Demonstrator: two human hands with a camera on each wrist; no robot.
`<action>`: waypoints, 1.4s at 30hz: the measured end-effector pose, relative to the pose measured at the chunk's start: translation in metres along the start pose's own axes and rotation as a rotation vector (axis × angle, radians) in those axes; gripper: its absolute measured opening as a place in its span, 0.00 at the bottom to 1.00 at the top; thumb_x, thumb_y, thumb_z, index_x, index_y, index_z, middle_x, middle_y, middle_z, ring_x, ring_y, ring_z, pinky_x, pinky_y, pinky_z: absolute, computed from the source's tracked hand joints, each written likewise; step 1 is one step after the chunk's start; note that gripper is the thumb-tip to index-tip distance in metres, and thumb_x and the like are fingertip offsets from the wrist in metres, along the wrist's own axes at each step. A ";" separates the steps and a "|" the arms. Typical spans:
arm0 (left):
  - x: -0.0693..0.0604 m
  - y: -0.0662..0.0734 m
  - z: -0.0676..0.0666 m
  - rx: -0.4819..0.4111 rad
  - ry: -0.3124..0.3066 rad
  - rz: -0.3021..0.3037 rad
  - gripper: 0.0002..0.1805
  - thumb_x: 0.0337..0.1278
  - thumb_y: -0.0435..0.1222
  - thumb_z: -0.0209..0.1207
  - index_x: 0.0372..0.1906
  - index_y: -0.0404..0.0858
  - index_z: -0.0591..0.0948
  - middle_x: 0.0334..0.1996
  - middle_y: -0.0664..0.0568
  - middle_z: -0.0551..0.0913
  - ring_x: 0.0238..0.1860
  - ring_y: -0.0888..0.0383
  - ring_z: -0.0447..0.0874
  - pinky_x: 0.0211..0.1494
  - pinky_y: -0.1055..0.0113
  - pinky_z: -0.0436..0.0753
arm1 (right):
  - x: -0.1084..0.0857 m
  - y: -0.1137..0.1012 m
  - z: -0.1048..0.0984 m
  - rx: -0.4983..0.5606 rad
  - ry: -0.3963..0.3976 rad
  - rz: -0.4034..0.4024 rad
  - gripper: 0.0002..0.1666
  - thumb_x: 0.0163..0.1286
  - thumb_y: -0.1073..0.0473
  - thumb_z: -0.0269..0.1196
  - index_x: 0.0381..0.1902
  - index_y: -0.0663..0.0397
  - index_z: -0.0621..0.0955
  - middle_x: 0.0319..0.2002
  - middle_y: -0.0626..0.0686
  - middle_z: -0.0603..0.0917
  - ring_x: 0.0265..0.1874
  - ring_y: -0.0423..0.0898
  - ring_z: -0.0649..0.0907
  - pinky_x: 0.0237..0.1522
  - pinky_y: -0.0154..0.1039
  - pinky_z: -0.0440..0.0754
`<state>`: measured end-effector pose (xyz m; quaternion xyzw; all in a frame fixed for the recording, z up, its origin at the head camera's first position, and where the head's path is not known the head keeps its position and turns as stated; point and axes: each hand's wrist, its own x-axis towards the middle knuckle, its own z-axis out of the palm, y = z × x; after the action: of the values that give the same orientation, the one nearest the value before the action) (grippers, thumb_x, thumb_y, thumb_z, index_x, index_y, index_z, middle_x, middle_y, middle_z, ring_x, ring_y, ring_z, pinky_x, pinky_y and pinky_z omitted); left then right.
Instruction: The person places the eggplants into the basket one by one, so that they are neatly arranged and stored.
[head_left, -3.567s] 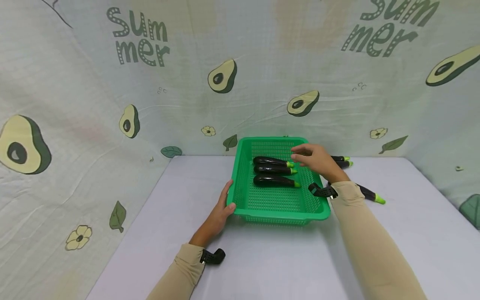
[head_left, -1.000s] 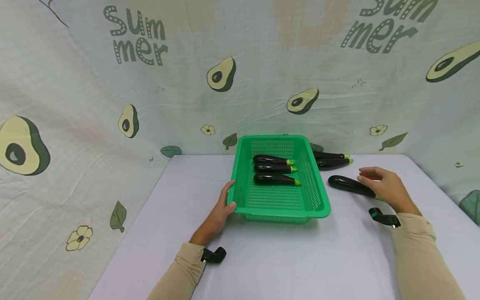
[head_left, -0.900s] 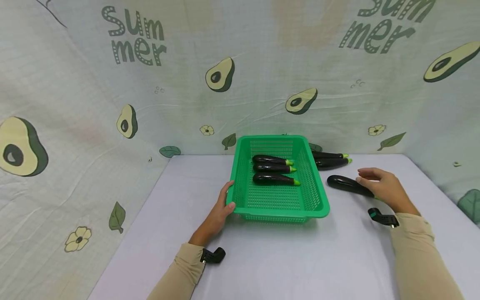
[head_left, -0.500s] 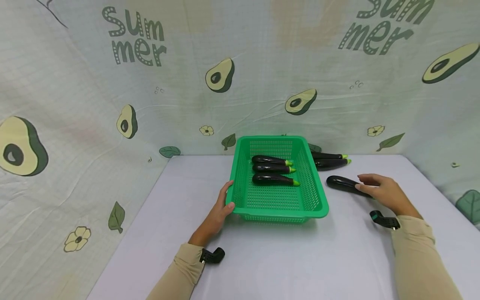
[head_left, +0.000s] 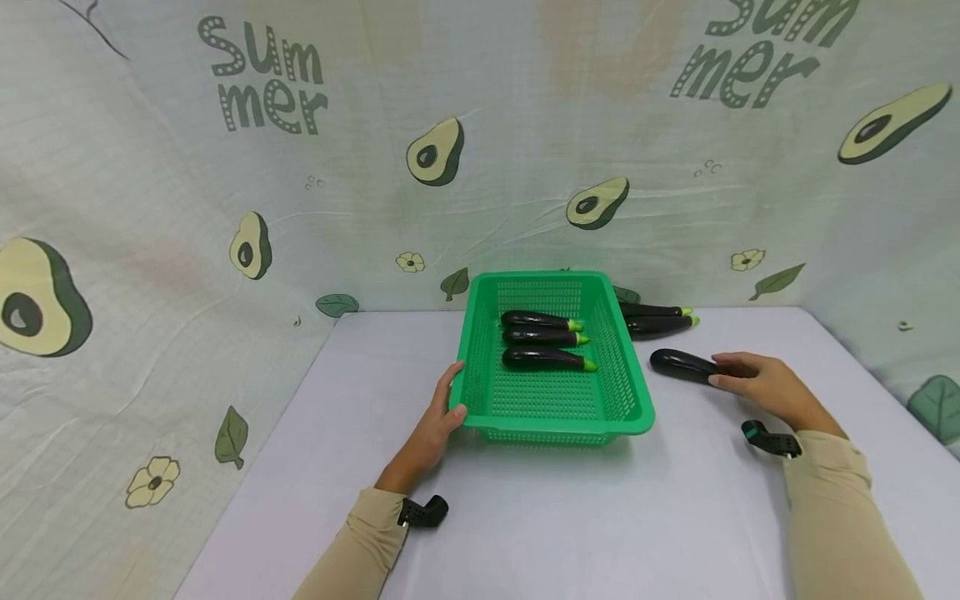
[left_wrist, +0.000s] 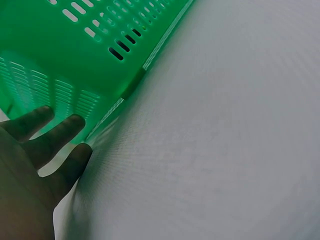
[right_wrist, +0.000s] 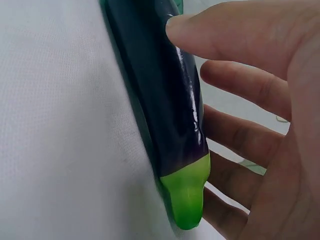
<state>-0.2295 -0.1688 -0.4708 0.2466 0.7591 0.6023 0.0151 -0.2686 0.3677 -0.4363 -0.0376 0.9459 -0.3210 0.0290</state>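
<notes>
My right hand (head_left: 772, 387) grips the stem half of a dark, glossy eggplant (head_left: 678, 365) lying on the white table right of the basket. In the right wrist view, the thumb lies across the eggplant (right_wrist: 160, 100) and the other fingers are along its far side; its green stem end shows below. My left hand (head_left: 431, 433) touches the near left corner of a green plastic basket (head_left: 555, 427). The left wrist view has its fingers straight and spread against the basket's slotted outer wall (left_wrist: 65, 65). Three eggplants (head_left: 542, 336) lie side by side inside the basket.
Two more eggplants (head_left: 660, 325) lie at the back of the table (head_left: 570, 517), partly hidden by the basket's right wall. A printed cloth (head_left: 510, 208) with avocados and leaves hangs behind and beside the table.
My right hand has moved from above the basket to the eggplant on the right, then lowered and taken hold of its stem half. The left hand stays at the basket corner.
</notes>
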 end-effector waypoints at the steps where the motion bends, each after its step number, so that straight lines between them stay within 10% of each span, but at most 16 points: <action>1: 0.000 0.000 0.000 -0.003 -0.001 0.004 0.41 0.72 0.52 0.47 0.81 0.49 0.43 0.79 0.39 0.39 0.75 0.43 0.42 0.70 0.37 0.48 | 0.000 0.001 0.000 -0.004 -0.003 0.001 0.47 0.70 0.34 0.61 0.70 0.66 0.70 0.66 0.74 0.69 0.62 0.70 0.70 0.54 0.67 0.70; 42: 0.001 -0.001 0.000 -0.016 0.005 0.002 0.47 0.68 0.62 0.49 0.81 0.49 0.44 0.78 0.40 0.40 0.75 0.43 0.43 0.70 0.38 0.49 | 0.003 0.011 0.010 -0.021 0.162 0.001 0.36 0.73 0.40 0.60 0.63 0.67 0.75 0.56 0.74 0.77 0.54 0.68 0.76 0.48 0.63 0.72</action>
<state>-0.2305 -0.1688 -0.4716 0.2457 0.7540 0.6091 0.0146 -0.2716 0.3694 -0.4511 -0.0115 0.9485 -0.3128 -0.0477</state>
